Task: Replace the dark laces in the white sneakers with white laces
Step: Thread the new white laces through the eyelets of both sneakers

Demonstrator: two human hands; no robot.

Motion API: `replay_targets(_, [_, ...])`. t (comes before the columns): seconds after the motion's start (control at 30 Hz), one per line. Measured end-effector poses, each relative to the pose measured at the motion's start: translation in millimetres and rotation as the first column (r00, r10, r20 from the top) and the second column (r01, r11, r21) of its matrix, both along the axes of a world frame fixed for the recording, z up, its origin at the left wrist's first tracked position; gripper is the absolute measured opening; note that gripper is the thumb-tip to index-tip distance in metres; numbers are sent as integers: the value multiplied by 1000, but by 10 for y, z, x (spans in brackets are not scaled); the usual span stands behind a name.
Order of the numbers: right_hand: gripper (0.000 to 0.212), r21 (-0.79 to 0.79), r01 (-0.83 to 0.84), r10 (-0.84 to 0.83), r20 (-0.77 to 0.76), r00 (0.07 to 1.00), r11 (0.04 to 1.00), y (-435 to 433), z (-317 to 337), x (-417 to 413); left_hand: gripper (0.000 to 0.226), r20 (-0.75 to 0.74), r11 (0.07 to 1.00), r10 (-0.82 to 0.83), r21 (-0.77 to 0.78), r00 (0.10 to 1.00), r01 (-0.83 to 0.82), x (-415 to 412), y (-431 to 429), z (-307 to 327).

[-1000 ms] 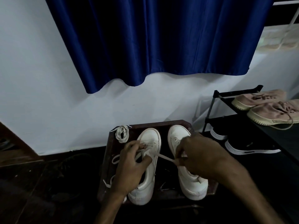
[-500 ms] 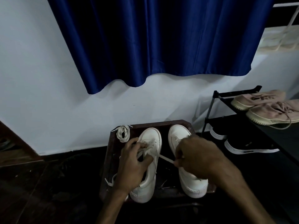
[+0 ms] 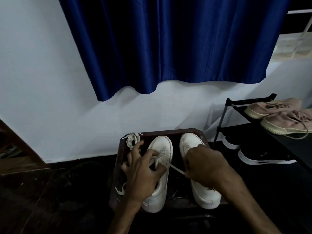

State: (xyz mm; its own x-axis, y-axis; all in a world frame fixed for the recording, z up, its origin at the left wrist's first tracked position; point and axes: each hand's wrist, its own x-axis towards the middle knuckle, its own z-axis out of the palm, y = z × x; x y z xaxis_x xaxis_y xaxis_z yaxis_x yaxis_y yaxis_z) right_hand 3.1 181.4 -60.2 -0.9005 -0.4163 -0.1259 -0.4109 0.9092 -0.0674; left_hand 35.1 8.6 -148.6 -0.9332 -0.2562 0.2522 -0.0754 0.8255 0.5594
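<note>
Two white sneakers stand toes away from me on a dark wooden stool (image 3: 118, 166). The left sneaker (image 3: 161, 149) has a white lace (image 3: 175, 169) threaded through its eyelets. My left hand (image 3: 141, 173) lies over the sneaker's lacing, its thumb and fingers curled on the lace there. My right hand (image 3: 206, 164) pinches the lace's free end and holds it taut to the right, in front of the right sneaker (image 3: 202, 193). A second white lace (image 3: 132, 139) lies coiled at the stool's far left corner. A loose lace end (image 3: 119, 191) hangs off the stool's left side.
A black shoe rack (image 3: 226, 115) stands to the right, with pink sneakers (image 3: 283, 122) on top and black sneakers (image 3: 263, 156) below. A blue curtain (image 3: 168, 44) hangs on the white wall behind. Dark floor surrounds the stool; brown wooden furniture (image 3: 18, 149) sits at far left.
Both hands stay on the left sneaker's lace. My left hand's fingers have spread a little over the eyelets, and the lace stays stretched between the hands.
</note>
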Motion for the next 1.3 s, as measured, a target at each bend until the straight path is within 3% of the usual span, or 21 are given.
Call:
replay_targets(0.1, [27, 30, -2, 1, 9, 1000, 1000, 24, 62, -31, 56, -7, 999, 22, -44, 1000, -22, 15, 9, 14])
replay_targets(0.23, [40, -182, 61, -50, 64, 997, 981, -300, -140, -170, 61, 29, 996, 38, -79, 999, -36, -12, 9, -8])
replay_targets(0.37, [25, -212, 34, -36, -8, 999, 977, -386, -286, -179, 65, 37, 997, 45, -63, 998, -43, -10, 16, 13])
replay_targets(0.43, [24, -100, -5, 5, -1, 1000, 995, -243, -164, -119, 63, 41, 998, 38, -56, 998, -36, -14, 13, 19])
replay_targets(0.5, [21, 80, -87, 77, 119, 990, 993, -59, 20, -70, 58, 46, 999, 28, -29, 999, -27, -8, 11, 20])
replay_targets(0.57, [15, 134, -135, 100, 238, 966, 982, 56, 185, -48, 58, 52, 1000, 22, -12, 998, -22, -3, 11, 17])
replay_targets(0.63, [19, 71, -122, 103, 234, 967, 990, 9, 223, -90, 60, 55, 1000, 27, -17, 998, -26, -7, 16, 19])
replay_targets(0.77, [41, -205, -6, 43, 175, 984, 979, -288, -67, -202, 66, 72, 999, 41, -28, 997, -39, -2, 25, 18])
replay_targets(0.87, [27, -270, 9, 23, 114, 993, 963, -372, -265, -211, 65, 66, 999, 38, 3, 997, -39, 2, 28, 33])
replay_targets(0.93, [22, -172, -26, 41, 79, 996, 985, -291, -195, -148, 63, 72, 999, 35, 38, 997, -38, 8, 26, 42])
replay_targets(1.03, [18, 89, -128, 113, 157, 981, 988, -85, 16, -54, 58, 61, 998, 23, 51, 998, -26, 13, 20, 40])
replay_targets(1.1, [13, 114, -142, 116, 208, 971, 983, -1, 119, -27, 54, 51, 997, 13, 78, 999, -17, 23, 23, 38])
replay_targets(1.3, [47, -111, -5, 21, 148, 989, 994, -301, -118, -189, 64, 46, 984, 20, 179, 999, -28, 28, 31, 29])
